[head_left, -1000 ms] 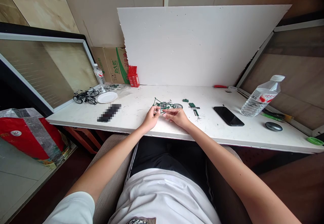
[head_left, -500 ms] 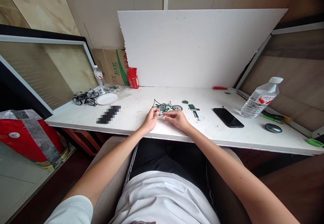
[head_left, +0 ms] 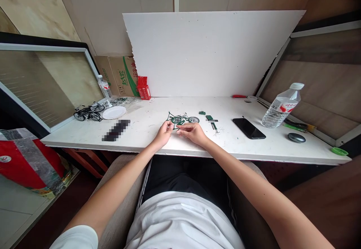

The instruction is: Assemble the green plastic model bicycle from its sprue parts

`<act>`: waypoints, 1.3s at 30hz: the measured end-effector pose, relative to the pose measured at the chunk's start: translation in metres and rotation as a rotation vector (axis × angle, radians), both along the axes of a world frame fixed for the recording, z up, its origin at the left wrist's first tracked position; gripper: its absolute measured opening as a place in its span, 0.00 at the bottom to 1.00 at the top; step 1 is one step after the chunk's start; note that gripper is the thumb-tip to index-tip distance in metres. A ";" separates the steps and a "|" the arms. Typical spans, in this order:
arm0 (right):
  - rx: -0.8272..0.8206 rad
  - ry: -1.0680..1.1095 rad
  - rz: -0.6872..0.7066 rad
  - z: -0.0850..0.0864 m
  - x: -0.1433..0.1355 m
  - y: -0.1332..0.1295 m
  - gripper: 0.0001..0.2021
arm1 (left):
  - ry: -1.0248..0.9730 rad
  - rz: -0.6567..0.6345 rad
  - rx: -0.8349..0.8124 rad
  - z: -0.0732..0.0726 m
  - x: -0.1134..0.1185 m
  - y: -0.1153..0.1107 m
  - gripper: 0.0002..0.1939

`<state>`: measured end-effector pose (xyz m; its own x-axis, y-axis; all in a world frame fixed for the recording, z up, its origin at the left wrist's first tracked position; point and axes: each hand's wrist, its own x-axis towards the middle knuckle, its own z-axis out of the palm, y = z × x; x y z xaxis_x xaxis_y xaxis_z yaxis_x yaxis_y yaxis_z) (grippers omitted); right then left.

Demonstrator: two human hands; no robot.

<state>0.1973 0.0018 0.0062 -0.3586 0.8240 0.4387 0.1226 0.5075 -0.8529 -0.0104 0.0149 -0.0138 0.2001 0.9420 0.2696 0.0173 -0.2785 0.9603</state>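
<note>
Seated at long white tabletop (head_left: 141, 129), with both bare arms stretched over its near edge. Keeping left hand (head_left: 163, 133) near front left end of dark green, thin-framed model bicycle with spoked wheels (head_left: 182, 121), with thumb and fingers drawn close together. Holding right hand (head_left: 193, 132) just beside, in front of bicycle, with thumb and forefinger nearly meeting. Facing fingertips toward each other across narrow gap, with thin dark green bit showing there; unable to make out whether loose or part of bicycle, or what, if anything, is gripped by either hand.

Find bicycle at middle of tabletop, just beyond fingertips. Note to its right: small dark green block (head_left: 202, 112), flat dark green rectangular piece (head_left: 209, 117), narrow green strip-like part (head_left: 214, 126). Further right: glossy black phone (head_left: 248, 129), dark oval mouse (head_left: 296, 138), tilted-looking clear plastic bottle with white cap (head_left: 282, 106). Far left: round white plate (head_left: 114, 112), just beside black spoke-wheeled model bicycle (head_left: 87, 113). Behind: small red carton (head_left: 143, 89).
</note>
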 end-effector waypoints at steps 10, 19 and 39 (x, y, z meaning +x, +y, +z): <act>-0.007 0.008 0.002 0.001 -0.001 -0.002 0.22 | -0.059 -0.083 -0.013 0.001 0.000 0.002 0.22; 0.014 0.008 0.009 -0.002 0.000 -0.001 0.21 | -0.019 -0.101 0.003 -0.004 -0.003 0.005 0.19; -0.008 -0.051 -0.126 -0.003 -0.003 0.002 0.16 | -0.105 0.066 0.072 0.000 0.007 -0.005 0.18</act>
<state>0.1945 0.0042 0.0037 -0.2735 0.8673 0.4160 0.2280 0.4786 -0.8479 -0.0033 0.0096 -0.0134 0.1056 0.9295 0.3534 -0.0616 -0.3486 0.9352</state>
